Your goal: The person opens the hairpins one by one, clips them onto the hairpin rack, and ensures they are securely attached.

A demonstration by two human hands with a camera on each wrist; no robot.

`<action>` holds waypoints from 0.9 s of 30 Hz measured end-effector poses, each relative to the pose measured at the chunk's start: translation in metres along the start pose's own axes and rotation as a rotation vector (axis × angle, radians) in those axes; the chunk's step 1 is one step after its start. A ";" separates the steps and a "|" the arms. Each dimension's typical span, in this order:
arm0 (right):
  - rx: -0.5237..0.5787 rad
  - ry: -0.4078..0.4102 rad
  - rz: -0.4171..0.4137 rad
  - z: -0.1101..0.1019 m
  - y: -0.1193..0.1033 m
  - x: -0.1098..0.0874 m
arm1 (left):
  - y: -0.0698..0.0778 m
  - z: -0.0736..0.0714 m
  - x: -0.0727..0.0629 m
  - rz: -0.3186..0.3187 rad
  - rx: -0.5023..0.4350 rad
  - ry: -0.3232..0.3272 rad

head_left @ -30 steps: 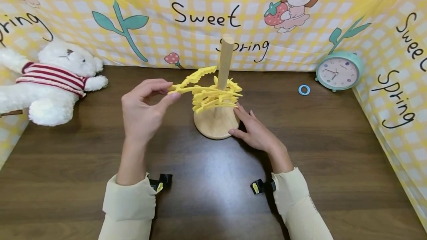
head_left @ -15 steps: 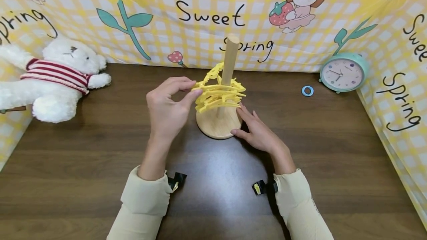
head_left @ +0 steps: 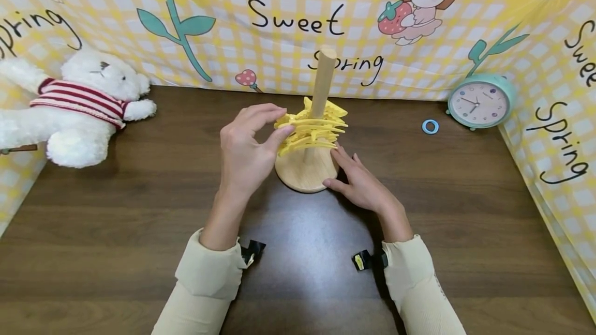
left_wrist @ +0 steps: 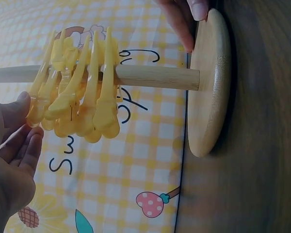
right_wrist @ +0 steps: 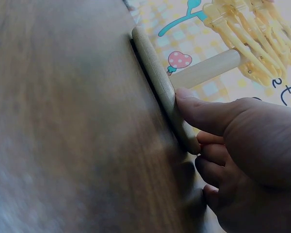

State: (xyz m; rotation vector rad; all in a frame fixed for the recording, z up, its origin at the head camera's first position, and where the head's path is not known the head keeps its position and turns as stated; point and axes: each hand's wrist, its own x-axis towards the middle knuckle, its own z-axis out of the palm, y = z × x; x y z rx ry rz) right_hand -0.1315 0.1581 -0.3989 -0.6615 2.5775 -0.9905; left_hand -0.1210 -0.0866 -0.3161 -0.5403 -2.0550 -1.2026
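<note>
A round wooden stand [head_left: 302,173] with an upright pole [head_left: 324,82] stands upright on the table. Several yellow hair claw clips [left_wrist: 106,97] are stacked along the pole, their teeth to either side of it. My left hand [head_left: 249,145] pinches the handle end of the topmost claw clip [left_wrist: 36,109] between thumb and fingers, left of the pole. Low on the right, my right hand [head_left: 360,186] holds the stand's base by its rim. In the right wrist view the thumb [right_wrist: 199,109] lies on the rim, the other fingers along its side.
A blue ring [head_left: 430,127] lies on the table [head_left: 400,283] right of the stand. Behind it sits a mint-green alarm clock [head_left: 479,102]. A white teddy bear [head_left: 76,112] in a striped top rests at the left. Yellow checked cloth [head_left: 195,61] encloses the back and sides.
My left hand has moved right toward the pole with the topmost claw clip. That clip, earlier spread wide, has closed in around the pole. My right hand stays at the base.
</note>
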 end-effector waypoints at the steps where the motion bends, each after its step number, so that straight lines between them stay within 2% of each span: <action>1: 0.000 0.003 -0.005 0.000 0.000 0.000 | 0.000 0.000 0.000 0.002 0.001 -0.005; 15: 0.002 -0.003 0.022 0.001 0.002 -0.002 | -0.006 -0.002 -0.003 -0.015 -0.053 -0.081; 23: -0.018 -0.009 0.032 0.000 0.000 -0.002 | -0.012 -0.012 -0.003 0.006 -0.079 -0.063; 27: -0.055 0.015 0.007 -0.005 -0.002 -0.005 | -0.017 -0.020 -0.006 -0.009 -0.038 -0.063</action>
